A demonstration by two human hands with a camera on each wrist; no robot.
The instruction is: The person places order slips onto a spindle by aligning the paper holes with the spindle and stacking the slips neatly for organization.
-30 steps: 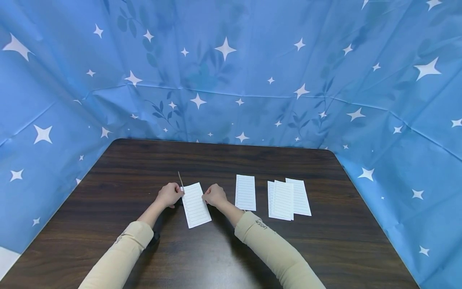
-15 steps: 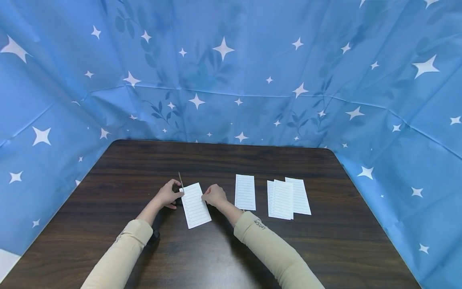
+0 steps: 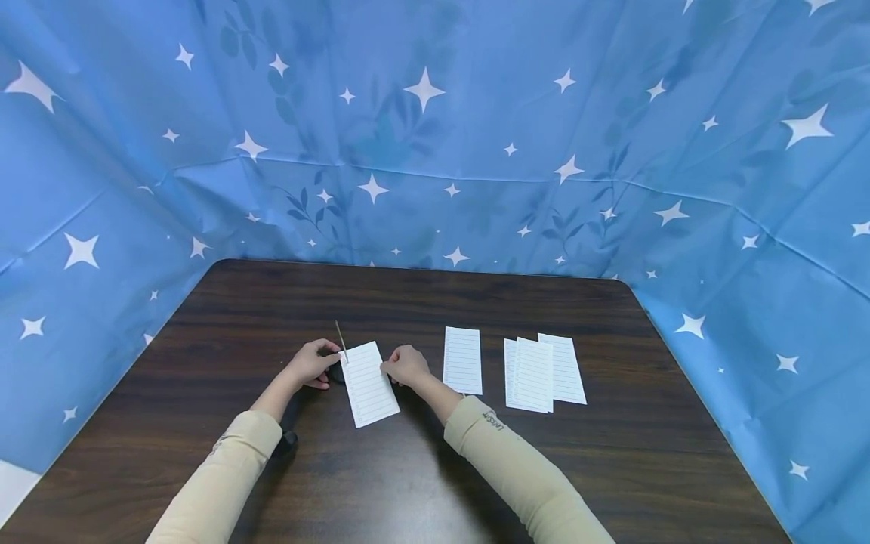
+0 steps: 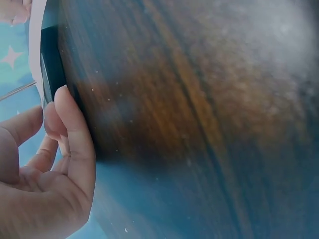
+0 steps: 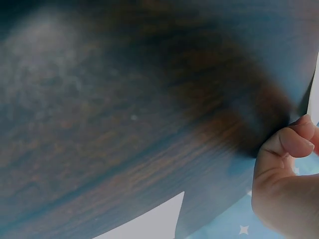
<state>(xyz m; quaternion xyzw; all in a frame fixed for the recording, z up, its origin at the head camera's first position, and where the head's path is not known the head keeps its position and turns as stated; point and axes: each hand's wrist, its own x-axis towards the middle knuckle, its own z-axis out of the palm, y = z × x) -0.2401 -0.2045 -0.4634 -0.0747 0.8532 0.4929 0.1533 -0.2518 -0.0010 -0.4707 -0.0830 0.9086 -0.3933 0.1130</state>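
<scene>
A white lined card (image 3: 369, 384) stands tilted above the table, between both hands. My left hand (image 3: 309, 366) pinches its upper left edge between thumb and curled fingers. My right hand (image 3: 406, 367) pinches the opposite edge, thumb against a bent finger in the right wrist view. A thin tan stick or cord (image 3: 341, 338) sticks up at the card's upper left corner. Behind the card, by the left fingers, is a dark shape (image 4: 52, 64); what it is cannot be told. The card's back is hidden in the head view.
One lined card (image 3: 462, 361) lies right of the hands, with a bit of tan showing below it. Farther right several overlapping lined cards (image 3: 533, 376) lie on the dark wooden table (image 3: 408, 295). A blue star-patterned curtain (image 3: 435, 136) hangs behind the table.
My left hand opened a little around the card's edge, shifted slightly left and then came back to the edge. The right hand and card stayed almost still.
</scene>
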